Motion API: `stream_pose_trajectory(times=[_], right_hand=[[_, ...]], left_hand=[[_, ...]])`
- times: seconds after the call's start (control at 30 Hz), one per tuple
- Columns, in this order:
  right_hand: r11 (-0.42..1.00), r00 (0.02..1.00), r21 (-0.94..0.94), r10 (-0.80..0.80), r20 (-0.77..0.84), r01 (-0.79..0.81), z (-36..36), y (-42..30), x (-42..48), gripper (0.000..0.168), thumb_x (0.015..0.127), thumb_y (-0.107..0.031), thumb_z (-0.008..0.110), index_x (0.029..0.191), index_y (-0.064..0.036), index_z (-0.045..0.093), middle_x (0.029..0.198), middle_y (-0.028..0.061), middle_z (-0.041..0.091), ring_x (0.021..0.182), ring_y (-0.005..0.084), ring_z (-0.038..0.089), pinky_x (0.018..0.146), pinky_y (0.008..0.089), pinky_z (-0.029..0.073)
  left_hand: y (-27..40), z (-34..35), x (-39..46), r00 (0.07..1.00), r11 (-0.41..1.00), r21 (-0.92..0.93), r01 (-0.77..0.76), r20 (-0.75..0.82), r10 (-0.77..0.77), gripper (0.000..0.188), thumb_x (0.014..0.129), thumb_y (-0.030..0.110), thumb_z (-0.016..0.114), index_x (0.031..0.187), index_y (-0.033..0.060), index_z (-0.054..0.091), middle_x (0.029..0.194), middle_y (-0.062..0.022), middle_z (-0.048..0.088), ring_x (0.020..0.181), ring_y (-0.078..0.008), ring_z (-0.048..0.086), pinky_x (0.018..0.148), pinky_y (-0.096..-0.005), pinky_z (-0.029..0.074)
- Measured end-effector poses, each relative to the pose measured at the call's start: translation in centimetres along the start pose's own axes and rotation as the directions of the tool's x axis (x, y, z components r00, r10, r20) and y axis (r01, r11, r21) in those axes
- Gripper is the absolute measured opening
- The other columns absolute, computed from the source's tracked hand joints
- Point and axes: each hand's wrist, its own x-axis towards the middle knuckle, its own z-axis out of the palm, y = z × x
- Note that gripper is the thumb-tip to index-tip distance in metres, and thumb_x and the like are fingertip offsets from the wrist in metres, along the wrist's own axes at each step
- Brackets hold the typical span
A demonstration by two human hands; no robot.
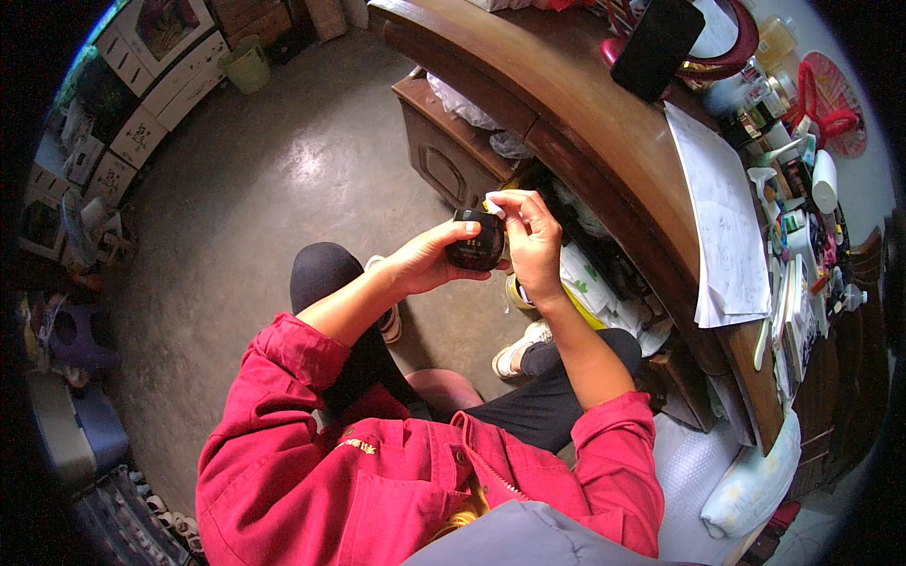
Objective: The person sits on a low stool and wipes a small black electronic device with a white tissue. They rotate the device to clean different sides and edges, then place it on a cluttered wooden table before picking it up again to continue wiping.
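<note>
A small black jar (473,249) with faint lettering is gripped in my left hand (423,260), thumb across its front and fingers beneath. It is held in the air over the floor, above my knees. Close against the jar's upper right side, my right hand (532,230) pinches a small white piece (495,206), perhaps tissue or cloth, between thumb and fingers. A bit of yellow shows beside that piece. Whether the white piece touches the jar I cannot tell.
A curved wooden desk (601,92) runs along my right, bearing paper sheets (722,219), a black phone (657,48), a round mirror (722,35) and several bottles. Under it stands a wooden cabinet (453,152). A green bin (246,65) is across the concrete floor (233,212).
</note>
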Motion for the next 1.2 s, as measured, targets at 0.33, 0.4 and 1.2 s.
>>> stream_pose_trajectory(times=[0.33, 0.4, 1.2], right_hand=[[0.867, 0.888, -0.221, -0.396, 0.235, 0.446, 1.5, -1.7, -2.3, 0.043, 0.068, 0.011, 0.059, 0.105, -0.008, 0.068, 0.109, 0.0078, 0.065, 0.094, 0.0302, 0.056, 0.087, 0.0401, 0.045], [0.866, 0.890, -0.226, -0.400, 0.220, 0.445, 1.1, -1.5, -1.8, 0.044, 0.068, 0.012, 0.058, 0.106, -0.008, 0.069, 0.109, 0.0086, 0.064, 0.094, 0.0302, 0.056, 0.087, 0.0402, 0.045], [0.831, 0.845, -0.197, -0.467, 0.260, 0.520, 1.2, -1.1, -1.4, 0.033, 0.073, 0.005, 0.061, 0.102, -0.008, 0.070, 0.109, 0.0070, 0.066, 0.089, 0.0281, 0.058, 0.082, 0.0374, 0.047]], left_hand=[[1.2, -2.2, 0.5, 0.986, 0.942, -0.294, -0.160, -0.005, 0.165, 0.045, 0.092, 0.044, 0.053, 0.118, 0.0073, 0.059, 0.111, -0.0089, 0.067, 0.101, -0.0224, 0.063, 0.094, -0.0403, 0.048], [1.2, -2.2, 0.6, 0.991, 0.932, -0.343, -0.122, 0.004, 0.131, 0.044, 0.092, 0.041, 0.052, 0.119, 0.0071, 0.059, 0.113, -0.0084, 0.066, 0.104, -0.0220, 0.062, 0.096, -0.0417, 0.047], [0.1, -1.4, 1.1, 0.980, 0.969, -0.237, -0.066, -0.197, 0.018, 0.041, 0.087, 0.048, 0.061, 0.104, 0.0103, 0.060, 0.097, -0.0033, 0.065, 0.088, -0.0167, 0.062, 0.079, -0.0321, 0.049]])
